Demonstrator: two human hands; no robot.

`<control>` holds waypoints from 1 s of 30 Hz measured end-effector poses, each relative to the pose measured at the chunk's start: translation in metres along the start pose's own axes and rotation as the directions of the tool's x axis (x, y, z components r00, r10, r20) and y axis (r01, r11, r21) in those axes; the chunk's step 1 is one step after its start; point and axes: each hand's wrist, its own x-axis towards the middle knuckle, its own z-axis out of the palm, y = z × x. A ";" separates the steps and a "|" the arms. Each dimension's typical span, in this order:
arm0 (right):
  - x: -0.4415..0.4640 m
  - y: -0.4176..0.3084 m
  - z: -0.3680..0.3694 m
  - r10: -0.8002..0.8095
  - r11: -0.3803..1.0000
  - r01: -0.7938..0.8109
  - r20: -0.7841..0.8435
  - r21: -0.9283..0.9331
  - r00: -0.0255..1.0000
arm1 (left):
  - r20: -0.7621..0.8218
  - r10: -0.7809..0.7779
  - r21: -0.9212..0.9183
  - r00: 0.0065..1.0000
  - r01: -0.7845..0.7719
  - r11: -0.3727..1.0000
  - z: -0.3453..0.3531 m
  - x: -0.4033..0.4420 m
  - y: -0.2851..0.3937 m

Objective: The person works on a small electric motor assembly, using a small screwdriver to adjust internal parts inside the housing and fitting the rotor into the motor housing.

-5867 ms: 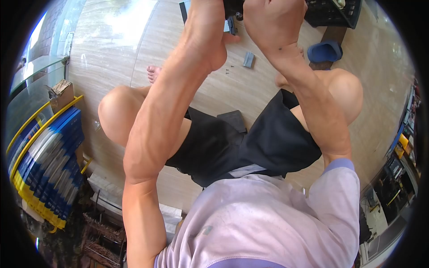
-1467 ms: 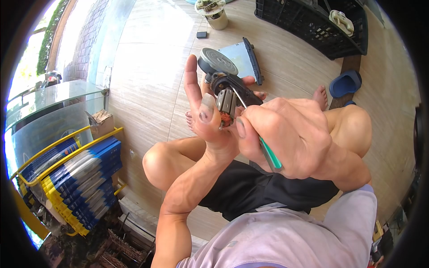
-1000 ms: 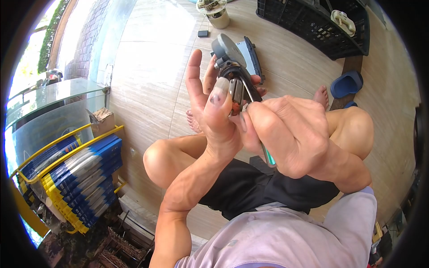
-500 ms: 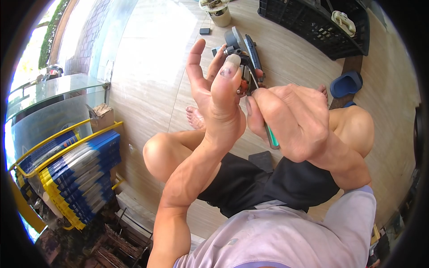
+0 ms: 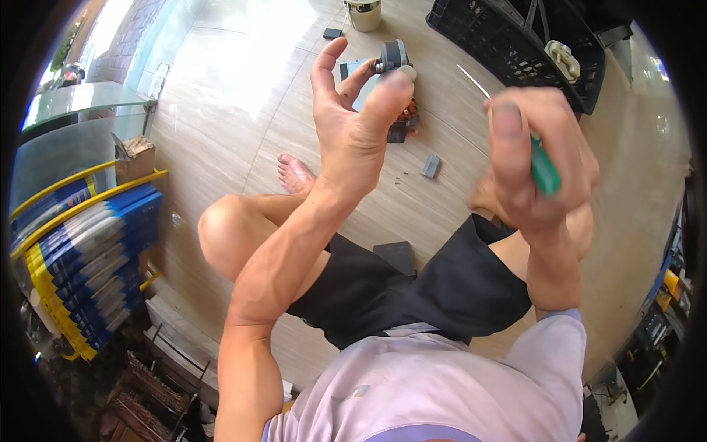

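My left hand (image 5: 361,118) grips a dark motor part (image 5: 393,57) with a round grey end, its thumb in front and the index finger raised apart. Reddish wire shows beyond the thumb, and much of the part is hidden behind the hand. Off to the right, my right hand (image 5: 541,151) is wrapped round a green-handled screwdriver (image 5: 545,171), its thin metal shaft pointing up and left, away from the part. The right hand is slightly blurred. Below the hands, a small grey block (image 5: 431,166) lies on the floor beside several tiny dark screws (image 5: 398,179).
A black crate (image 5: 501,44) stands at the upper right, with a pale part (image 5: 563,61) at its side. A whitish canister (image 5: 364,15) and a small black box (image 5: 332,34) are at the top. Blue packets (image 5: 103,250) fill a yellow rack on the left. A dark flat piece (image 5: 396,256) lies between my legs.
My right hand has pulled back to the right with the screwdriver, away from the motor part. My left hand still holds the part, now slightly higher. The small block and screws have come into sight.
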 end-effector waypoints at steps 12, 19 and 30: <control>-0.005 0.010 -0.026 0.458 0.566 -0.547 0.317 0.616 0.831 | 0.101 0.226 0.343 0.969 -0.247 0.906 0.007 -0.042 0.018; -0.017 -0.005 -0.019 0.385 0.540 -0.668 0.555 0.512 0.737 | 0.168 0.193 0.327 0.967 -0.239 0.914 -0.014 -0.051 0.004; -0.022 0.004 -0.005 0.472 0.307 -0.762 0.604 0.570 0.642 | 0.176 0.179 0.300 0.968 -0.226 0.927 -0.020 -0.064 0.001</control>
